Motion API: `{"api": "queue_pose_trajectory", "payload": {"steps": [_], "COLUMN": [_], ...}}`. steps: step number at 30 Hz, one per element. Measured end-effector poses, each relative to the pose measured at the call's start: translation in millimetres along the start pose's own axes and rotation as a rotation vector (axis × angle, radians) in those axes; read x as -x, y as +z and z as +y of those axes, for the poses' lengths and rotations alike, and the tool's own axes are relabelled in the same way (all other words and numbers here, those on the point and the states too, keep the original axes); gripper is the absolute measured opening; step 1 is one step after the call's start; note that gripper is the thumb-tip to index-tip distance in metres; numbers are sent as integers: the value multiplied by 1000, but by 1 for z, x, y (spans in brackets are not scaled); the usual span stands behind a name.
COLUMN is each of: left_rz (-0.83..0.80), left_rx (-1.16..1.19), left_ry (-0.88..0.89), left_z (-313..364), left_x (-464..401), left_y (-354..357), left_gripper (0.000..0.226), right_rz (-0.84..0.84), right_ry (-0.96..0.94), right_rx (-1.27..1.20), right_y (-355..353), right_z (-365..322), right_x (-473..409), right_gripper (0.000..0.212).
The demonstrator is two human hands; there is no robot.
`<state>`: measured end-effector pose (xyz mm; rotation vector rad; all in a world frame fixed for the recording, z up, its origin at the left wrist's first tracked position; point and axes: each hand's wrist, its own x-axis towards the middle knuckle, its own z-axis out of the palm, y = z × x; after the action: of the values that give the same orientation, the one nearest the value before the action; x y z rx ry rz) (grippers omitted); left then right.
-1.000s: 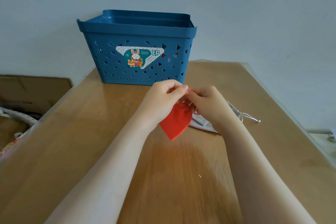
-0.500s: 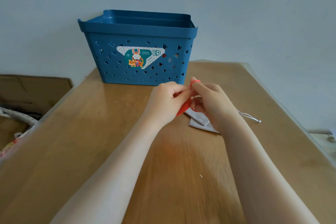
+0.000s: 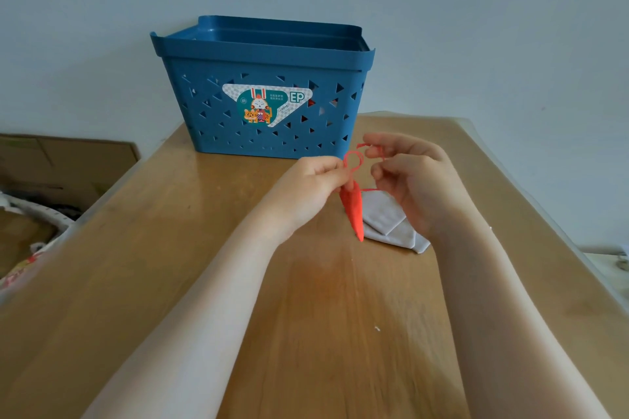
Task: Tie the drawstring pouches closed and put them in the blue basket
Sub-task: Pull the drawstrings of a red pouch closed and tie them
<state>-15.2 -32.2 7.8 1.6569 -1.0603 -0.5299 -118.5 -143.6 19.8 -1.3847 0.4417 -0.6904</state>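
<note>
A red drawstring pouch (image 3: 354,211) hangs gathered and narrow above the wooden table (image 3: 170,265). My left hand (image 3: 306,187) pinches its neck. My right hand (image 3: 412,180) holds the red drawstring (image 3: 354,160), which forms a loop between the two hands. A grey pouch (image 3: 391,221) lies flat on the table under my right hand, partly hidden by it. The blue basket (image 3: 262,92) stands at the table's far edge, just beyond my hands, and something red shows through its holes.
A pale wall rises right behind the basket. Cardboard boxes (image 3: 68,160) and clutter sit on the floor to the left of the table. The table's right edge runs close to my right forearm. A small white speck (image 3: 376,328) lies on the table.
The red pouch went from spread flat to bunched into a narrow shape. My hands drew apart, and a loop of red string now shows between them.
</note>
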Motion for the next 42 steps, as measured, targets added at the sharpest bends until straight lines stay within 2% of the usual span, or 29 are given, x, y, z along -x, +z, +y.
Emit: {"api": "queue_pose_trajectory", "payload": {"steps": [5, 9, 13, 15, 18, 22, 27, 32, 37, 42], "left_rz": [-88, -175, -216, -229, -214, -158, -53, -56, -38, -36], "left_rx": [-273, -297, -322, -297, -235, -102, 44, 278, 221, 191], "left_ry": [-16, 10, 36, 51, 48, 31, -32, -102, -101, -86], "left_z": [-5, -4, -5, -4, -7, -12, -11, -7, -6, -3], "left_x": [0, 2, 2, 2, 1, -3, -3, -2, -2, 0], "left_y": [11, 16, 17, 18, 19, 15, 8, 1, 2, 2], "left_gripper": [31, 32, 31, 28, 36, 38, 37, 31, 28, 26], "right_rz": [7, -57, -155, -183, -193, -161, -160, -149, -172, -182], "right_ry": [-180, -200, -179, -162, -144, -219, -287, -279, -277, -342], "right_rx": [248, 333, 336, 339, 354, 448, 653, 603, 698, 824], "right_y": [6, 11, 12, 12, 12, 9, 3, -4, -5, 0], "right_z": [-4, -2, 0, 2, 5, 6, 6, 0, -2, -3], "right_x": [4, 7, 8, 7, 6, 5, 3, 5, 5, 7], "right_gripper": [49, 58, 58, 57, 56, 55, 27, 17, 11, 18]}}
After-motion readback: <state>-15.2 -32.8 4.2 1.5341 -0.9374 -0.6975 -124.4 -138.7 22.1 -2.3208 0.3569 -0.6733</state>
